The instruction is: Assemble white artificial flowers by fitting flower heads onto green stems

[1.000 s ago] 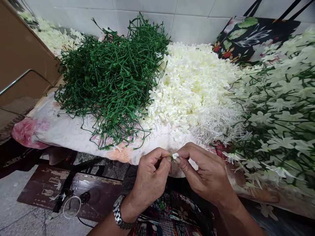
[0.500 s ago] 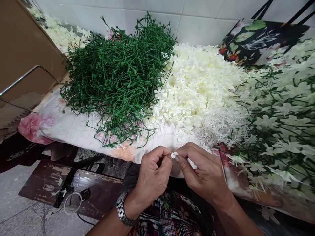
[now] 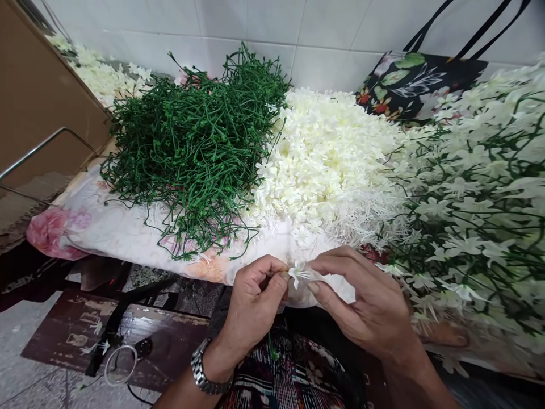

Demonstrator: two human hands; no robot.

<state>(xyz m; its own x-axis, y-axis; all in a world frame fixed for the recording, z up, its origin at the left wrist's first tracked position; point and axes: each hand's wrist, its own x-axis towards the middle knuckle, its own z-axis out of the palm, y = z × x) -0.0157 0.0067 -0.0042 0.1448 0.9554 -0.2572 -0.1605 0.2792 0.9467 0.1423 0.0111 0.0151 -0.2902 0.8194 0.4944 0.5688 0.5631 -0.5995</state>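
My left hand (image 3: 258, 304) is closed in a pinch, with a small white artificial flower (image 3: 297, 275) at its fingertips. Thin white stamens spread from the flower toward my right hand (image 3: 364, 301), whose thumb and forefinger are apart beside them. Below my left hand a bit of green stem (image 3: 272, 347) shows over the patterned clothing; the fingers hide its upper part. Ahead lie a heap of green plastic stems (image 3: 191, 136), a pile of loose white blossoms (image 3: 319, 153) and a bunch of thin white stamens (image 3: 372, 218).
Stemmed white flowers (image 3: 464, 210) fill the right side. A floral cloth (image 3: 110, 233) covers the work surface. Behind stands a black floral bag (image 3: 413, 85) against the tiled wall. A cardboard box (image 3: 55, 85) is at left, and a dark wooden bench (image 3: 166, 335) sits lower down.
My right thumb and forefinger have parted from the flower, which now shows spread petals and stamens. My left hand keeps its pinch. The whole view has shifted slightly.
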